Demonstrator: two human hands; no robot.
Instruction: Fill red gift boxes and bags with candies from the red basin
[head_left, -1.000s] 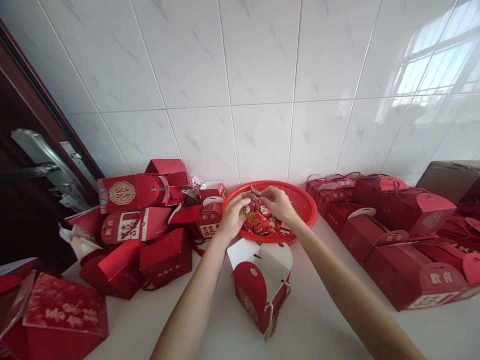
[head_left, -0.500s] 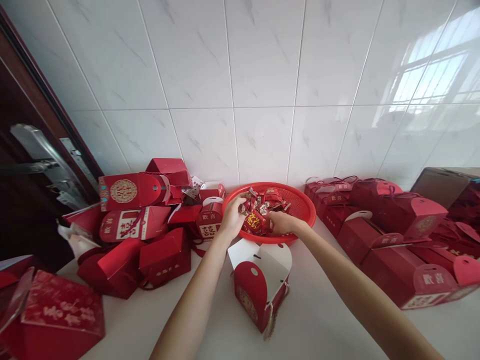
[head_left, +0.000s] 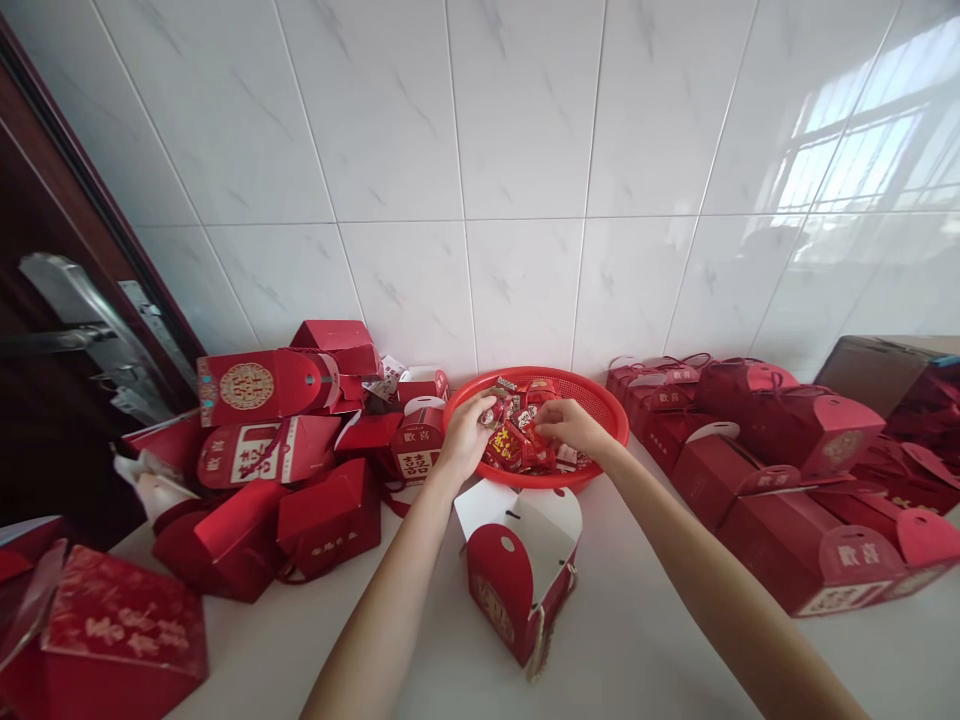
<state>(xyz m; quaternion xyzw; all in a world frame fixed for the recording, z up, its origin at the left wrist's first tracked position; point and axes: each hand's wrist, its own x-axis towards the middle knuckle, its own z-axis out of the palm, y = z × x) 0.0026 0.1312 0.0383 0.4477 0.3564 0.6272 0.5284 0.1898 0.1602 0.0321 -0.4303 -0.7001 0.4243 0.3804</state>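
A red plastic basket (head_left: 611,420) stands near the wall with red-wrapped sweets (head_left: 506,447) heaped in it. My left hand (head_left: 466,435) is closed round some small wrapped sweets at the basket's left side. Over the right part of the heap, my right hand (head_left: 571,428) has its fingers pinched together at a red wrapper; whether it grips it is hard to make out. In front of the basket an open red box (head_left: 501,580) with a white inside and a rope handle stands upright, its flaps spread.
Red gift boxes (head_left: 330,520) are piled on the left beside a dark door (head_left: 45,400). More red boxes (head_left: 810,540) line the right side, with a brown carton (head_left: 862,372) behind them. A tiled wall (head_left: 525,290) rises behind the basket.
My right hand has risen slightly from low in the heap of sweets and moved up over it, its fingertips now showing. My left hand has stayed almost in place.
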